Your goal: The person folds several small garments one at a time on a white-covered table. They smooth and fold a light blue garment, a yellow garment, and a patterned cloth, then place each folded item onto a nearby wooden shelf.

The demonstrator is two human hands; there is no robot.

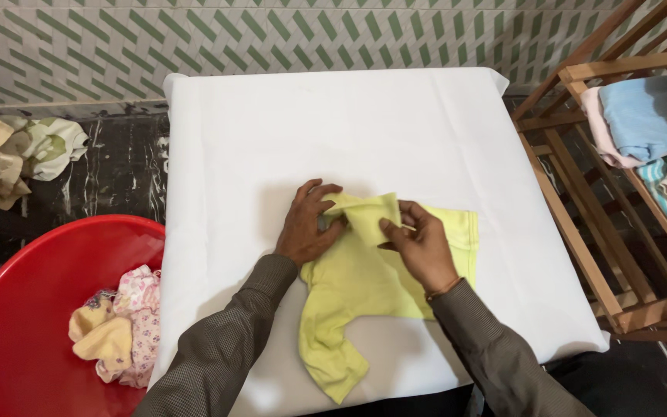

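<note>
Yellow garment [364, 282], sleeve pinched by both hands' fingers [390, 226]

Home laundry corner: red tub [9, 309] of clothes, wooden rack [580, 232], tiled wall [272, 38].

I see a soft, matt yellow knit garment [364, 282] lying on a tabletop [272, 131] covered in smooth white cloth. The red tub [32, 286] beside it looks like glossy plastic. The rack [580, 232] is bare, unvarnished wood holding folded cloth. The floor [117, 170] is dark polished stone, the wall [272, 38] glazed tile.
</note>
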